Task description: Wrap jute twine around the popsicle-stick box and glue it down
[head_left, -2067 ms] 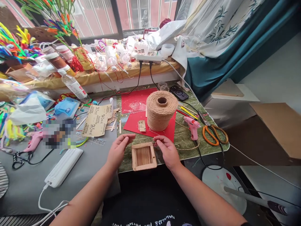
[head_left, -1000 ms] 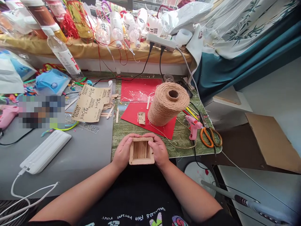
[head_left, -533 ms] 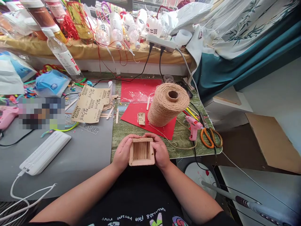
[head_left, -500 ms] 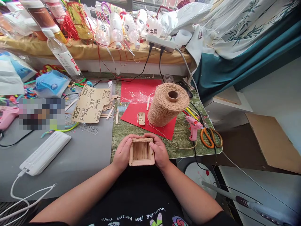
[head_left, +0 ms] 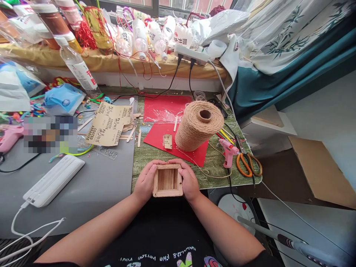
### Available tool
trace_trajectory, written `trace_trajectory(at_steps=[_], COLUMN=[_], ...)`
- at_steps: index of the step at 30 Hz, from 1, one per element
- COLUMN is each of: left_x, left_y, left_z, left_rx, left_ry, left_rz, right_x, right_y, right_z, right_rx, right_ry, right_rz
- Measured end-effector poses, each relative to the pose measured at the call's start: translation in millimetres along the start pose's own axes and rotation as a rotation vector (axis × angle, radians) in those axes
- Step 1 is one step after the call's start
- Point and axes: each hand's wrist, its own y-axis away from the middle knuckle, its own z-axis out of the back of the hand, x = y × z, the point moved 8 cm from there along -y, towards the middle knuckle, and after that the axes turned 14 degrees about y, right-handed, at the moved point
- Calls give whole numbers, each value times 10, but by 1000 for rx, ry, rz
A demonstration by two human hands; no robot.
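A small square box made of wooden craft sticks is held between both hands at the table's front edge, its open top tilted toward me. My left hand wraps its left side, thumb on the rim. On the other side my right hand grips in the same way. Fingers of both hands meet at the far wall, partly hidden. Twine lines the far rim. Beyond the box stands a big spool of jute twine on red sheets, its loose end trailing right. A small sandpaper piece lies beside the spool.
At right lie a pink glue gun and orange-handled scissors. Left are sandpaper sheets, craft sticks and a white power strip. Bottles and another power strip line the ledge behind, with cables hanging down.
The camera view has shifted slightly. Both hands keep their hold on the box, and my right thumb sits a little differently on its rim.
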Motion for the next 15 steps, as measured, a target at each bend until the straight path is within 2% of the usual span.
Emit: trace_trajectory(at_steps=[9,13,15], left_x=[11,-15,-27], left_y=[-7,-10,-11], left_z=[29,11,6], left_rx=[-1,7,4], left_ry=[-29,-34,-44], left_rz=[1,-19,-32], right_x=[128,46,37], right_y=[-32,-2,13], right_z=[24,25,19], right_rx=[14,-70,-102], right_ry=[38,5,-12], right_rz=[-14,-140,-143])
